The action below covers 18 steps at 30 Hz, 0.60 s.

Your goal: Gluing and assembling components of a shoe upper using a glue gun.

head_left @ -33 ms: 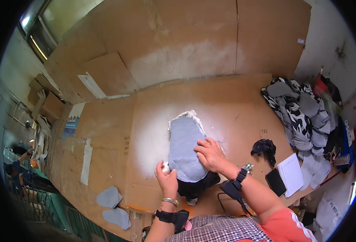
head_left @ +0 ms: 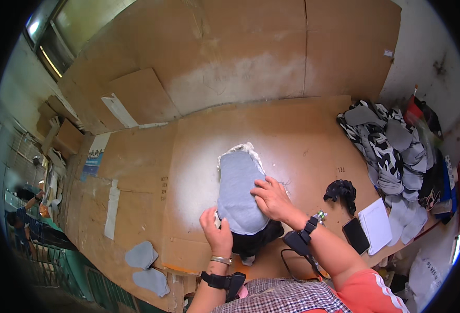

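1. The cardboard box [head_left: 67, 139] sits at the far left, with flaps raised; what it contains cannot be made out.
2. The white sack [head_left: 425, 279] stands at lower right, below the worktop; its contents are hidden.
3. The grey sole-shaped fabric piece [head_left: 239, 193] lies mid-worktop, nearer the person's side, over a white-edged layer [head_left: 249, 147]; a black support [head_left: 256, 241] shows beneath its near end.
4. The right hand [head_left: 277, 201] rests on the piece's right side, fingers bent and slightly spread.
5. The left hand [head_left: 217, 232] is at the near left edge, thumb apart from curled fingers; whether it pinches anything, I cannot tell.
6. To the right are a crumpled black cloth [head_left: 341, 193], a phone [head_left: 355, 235], a white notepad [head_left: 376, 225] and a heap of grey and black-and-white pieces [head_left: 386, 151].
7. Two grey cut pieces [head_left: 152, 282] lie near the left front edge.
8. Flat cardboard sheeting [head_left: 136, 208] stretches left and behind, meeting an upright cardboard panel [head_left: 230, 52] at the back.
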{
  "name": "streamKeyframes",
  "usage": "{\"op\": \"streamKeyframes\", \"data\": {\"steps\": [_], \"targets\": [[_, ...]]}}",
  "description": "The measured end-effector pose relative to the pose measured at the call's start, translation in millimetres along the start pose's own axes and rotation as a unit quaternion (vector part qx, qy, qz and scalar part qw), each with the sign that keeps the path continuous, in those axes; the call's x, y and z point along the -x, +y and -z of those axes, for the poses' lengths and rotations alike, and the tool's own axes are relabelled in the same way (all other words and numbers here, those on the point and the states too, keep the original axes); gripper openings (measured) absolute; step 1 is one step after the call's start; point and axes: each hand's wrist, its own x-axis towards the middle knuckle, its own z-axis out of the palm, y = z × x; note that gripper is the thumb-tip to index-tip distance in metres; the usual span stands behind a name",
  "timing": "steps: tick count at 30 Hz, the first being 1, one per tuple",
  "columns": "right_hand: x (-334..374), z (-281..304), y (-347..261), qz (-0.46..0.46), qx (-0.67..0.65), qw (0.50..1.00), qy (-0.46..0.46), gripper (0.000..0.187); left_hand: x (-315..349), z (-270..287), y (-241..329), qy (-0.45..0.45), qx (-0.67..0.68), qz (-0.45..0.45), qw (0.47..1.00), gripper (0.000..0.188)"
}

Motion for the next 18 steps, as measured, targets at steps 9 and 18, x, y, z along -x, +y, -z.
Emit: {"op": "streamKeyframes", "data": {"steps": [9,18], "targets": [[76,24,31,-0.069,-0.041,0.98,0.182,0.044,-17,8,1,-0.173,-0.047,-0.036,0.983,0.04],[225,7,17,-0.203,0.194,0.952,0.12,0.061,-19,24,15,-0.155,0.177,0.117,0.965,0.042]]}}
